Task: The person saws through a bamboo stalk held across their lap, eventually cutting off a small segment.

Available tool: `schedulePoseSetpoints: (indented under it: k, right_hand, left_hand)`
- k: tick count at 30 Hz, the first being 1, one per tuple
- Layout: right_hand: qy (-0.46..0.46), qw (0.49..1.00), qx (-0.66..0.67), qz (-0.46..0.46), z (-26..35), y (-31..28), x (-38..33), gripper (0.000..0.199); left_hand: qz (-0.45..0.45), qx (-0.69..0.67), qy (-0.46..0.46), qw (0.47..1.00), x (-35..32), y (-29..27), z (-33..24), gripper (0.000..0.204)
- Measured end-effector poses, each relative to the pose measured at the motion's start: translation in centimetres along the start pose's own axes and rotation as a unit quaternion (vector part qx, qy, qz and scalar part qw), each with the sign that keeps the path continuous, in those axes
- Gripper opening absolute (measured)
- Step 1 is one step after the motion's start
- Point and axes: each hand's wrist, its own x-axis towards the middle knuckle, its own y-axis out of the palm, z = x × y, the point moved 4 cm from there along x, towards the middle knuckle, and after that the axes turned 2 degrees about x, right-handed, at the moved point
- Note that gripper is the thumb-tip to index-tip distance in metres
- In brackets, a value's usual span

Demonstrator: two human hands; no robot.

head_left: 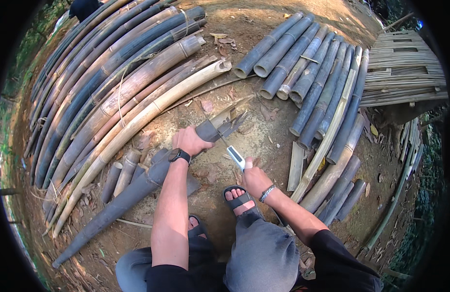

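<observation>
A long dark bamboo pole (119,210) slants from the lower left up to the middle, its far end split and splintered. My left hand (192,141) is closed around the pole just short of that end. In my right hand (258,181) is a saw (236,157) with a white handle and a dark inset. Its thin blade, seen almost edge-on, reaches up to the bamboo beside the split end; how deep it sits in the pole I cannot tell. Pale sawdust (249,127) lies on the ground around the cut end.
Long bamboo poles (132,100) are piled at the left. Shorter dark bamboo lengths (310,73) lie in a row at the upper right, with a pale split strip (332,129) across them. Short offcuts (123,175) rest near my left arm. A slatted bamboo platform (405,68) stands far right.
</observation>
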Motion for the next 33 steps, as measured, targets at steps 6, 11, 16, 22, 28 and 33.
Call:
schedulePoseSetpoints:
  k: [6, 11, 16, 22, 28, 33]
  right_hand:
    - [-0.019, 0.999, 0.011, 0.025, 0.5, -2.0, -2.9, 0.051]
    - [-0.002, 1.0, -0.003, 0.002, 0.2, -0.4, -2.8, 0.05]
    - [0.028, 0.998, 0.043, 0.024, -0.9, 1.2, -3.0, 0.054]
    - [0.022, 0.995, 0.096, 0.014, -0.9, 0.4, -3.1, 0.042]
    - [0.036, 0.99, 0.132, 0.033, -1.3, 0.0, -3.0, 0.045]
    - [0.025, 0.99, 0.137, 0.01, -1.2, -0.2, -2.9, 0.047]
  left_hand:
    - [0.027, 0.007, 0.01, 1.0, -2.1, 0.7, -1.3, 0.075]
    - [-0.01, 0.015, 0.03, 0.999, -2.9, 0.2, -2.2, 0.075]
    - [-0.052, 0.017, 0.035, 0.998, -3.2, 1.3, -2.1, 0.086]
    - [-0.08, 0.055, 0.045, 0.994, -3.7, 2.0, -1.9, 0.086]
    - [-0.058, 0.06, 0.011, 0.996, -3.7, 2.6, -2.1, 0.085]
    - [-0.106, 0.073, 0.015, 0.992, -3.7, 2.7, -1.8, 0.079]
